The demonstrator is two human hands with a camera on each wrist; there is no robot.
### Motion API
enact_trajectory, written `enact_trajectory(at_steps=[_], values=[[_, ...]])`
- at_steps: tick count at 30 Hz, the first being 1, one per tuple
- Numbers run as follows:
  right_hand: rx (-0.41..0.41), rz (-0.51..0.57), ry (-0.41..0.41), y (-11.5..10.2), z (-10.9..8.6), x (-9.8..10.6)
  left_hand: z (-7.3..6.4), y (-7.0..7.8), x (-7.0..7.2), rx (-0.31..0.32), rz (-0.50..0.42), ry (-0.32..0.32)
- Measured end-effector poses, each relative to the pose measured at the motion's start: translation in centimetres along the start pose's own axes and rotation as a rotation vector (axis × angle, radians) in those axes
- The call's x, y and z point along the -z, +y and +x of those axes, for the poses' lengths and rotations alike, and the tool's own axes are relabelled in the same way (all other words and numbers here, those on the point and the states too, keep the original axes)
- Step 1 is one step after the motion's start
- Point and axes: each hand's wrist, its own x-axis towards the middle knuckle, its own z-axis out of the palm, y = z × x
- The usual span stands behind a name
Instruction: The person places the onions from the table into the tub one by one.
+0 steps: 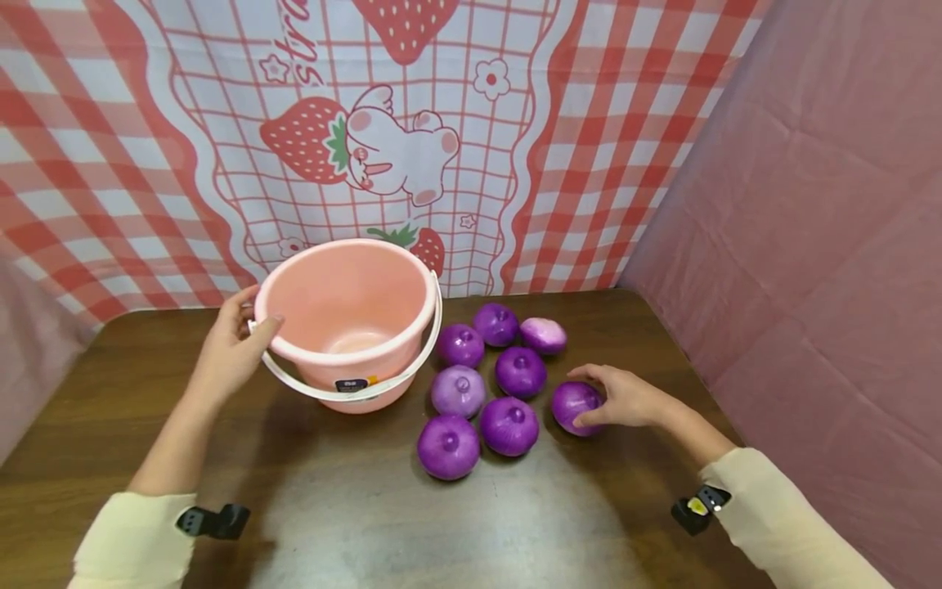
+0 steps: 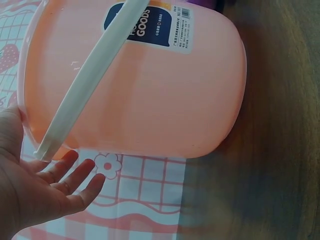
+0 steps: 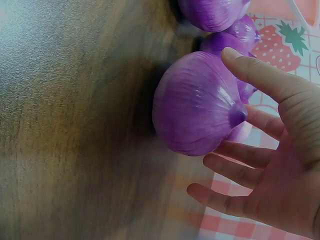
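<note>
Holding a round pink plastic bucket (image 1: 346, 303) at nine o'clock, the left grip (image 1: 234, 348) pinches; toward the bucket's four o'clock, the right grip (image 1: 621, 397) spreads wide around a glossy purple onion (image 1: 572, 406)

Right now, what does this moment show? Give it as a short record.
Container: pink bucket with a white handle
Left hand: holds the bucket's rim
Right hand: fingers around a purple onion, firm grip unclear
Other onions: seven, grouped right of the bucket, one mostly pale
Surface: brown table
Backdrop: checked cloth with strawberry prints
</note>
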Motion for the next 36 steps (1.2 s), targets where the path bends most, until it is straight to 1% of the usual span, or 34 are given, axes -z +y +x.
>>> enact_trajectory(at_steps=[2,8,18,22,29,36], values=[[-0.003,0.005,-0.004,0.1,-0.1,-0.1,0.1,-0.1,-0.2,-0.001,-0.023,-0.001],[-0.013,0.012,-0.002,0.4,-0.2,-0.7,0.0,-0.2,-0.5,0.0,-0.043,0.008],[-0.002,0.007,0.058,0.6,-0.4,-1.5,-0.3,0.1,-0.5,0.012,-0.055,0.012],[0.0,0.002,0.068,0.7,-0.5,-1.5,-0.3,0.2,-0.5,0.004,-0.065,0.016],[0.002,0.008,0.105,0.3,-0.9,-0.8,-0.3,0.3,-0.6,-0.006,-0.086,0.022],[0.025,0.024,0.156,-0.3,-0.7,0.3,-0.3,0.2,-0.5,-0.003,-0.077,0.032]])
